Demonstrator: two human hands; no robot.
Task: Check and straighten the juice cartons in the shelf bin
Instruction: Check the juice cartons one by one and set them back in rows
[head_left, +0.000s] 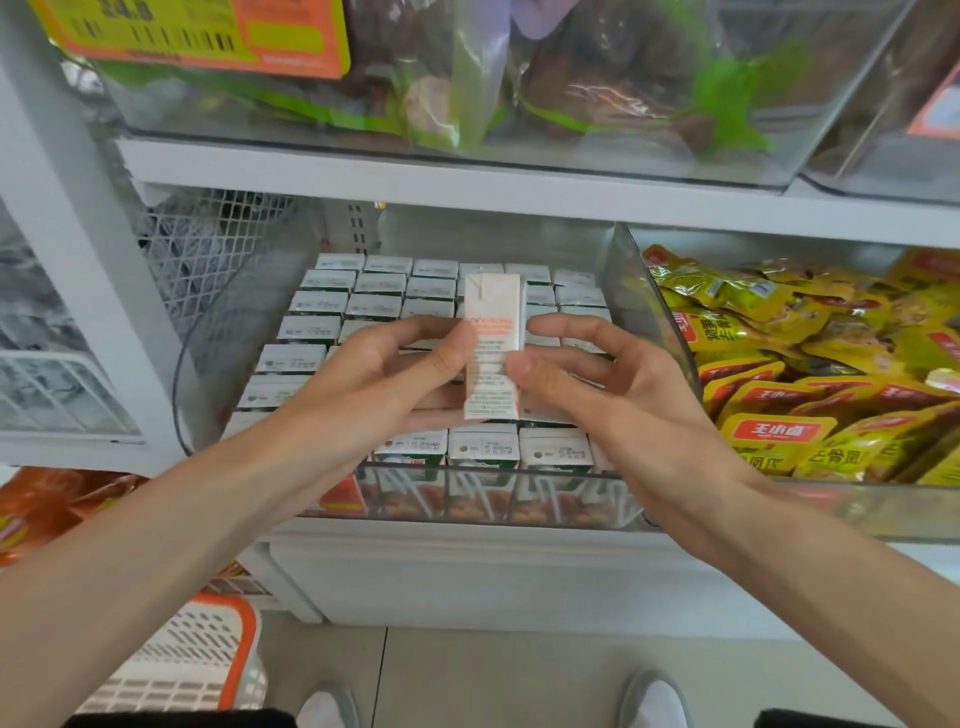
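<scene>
A single juice carton (491, 332) is held upright between both hands, lifted clear above the rows in the shelf bin (641, 312). The left hand (395, 364) is curled against the carton's left edge, with the thumb at the front. The right hand (613, 384) is pinched on its lower right part, thumb on the printed face and fingers behind.

The printed panel is turned toward the camera, so the checking step is judged to be in hand. The next move would call for the carton to be kept upright and lowered straight into its slot. That slot is hidden beneath the hands and cannot be located.

The other cartons (374, 306) are packed in tight rows, tops upward and touching one another. Little sideways room is offered, so a vertical entry would be needed. The bin's clear right wall stands near the right hand, with yellow snack packets (810, 374) heaped beyond it. The shelf board (467, 182) above is well apart from the carton's top, so open room is left for lifting.
</scene>
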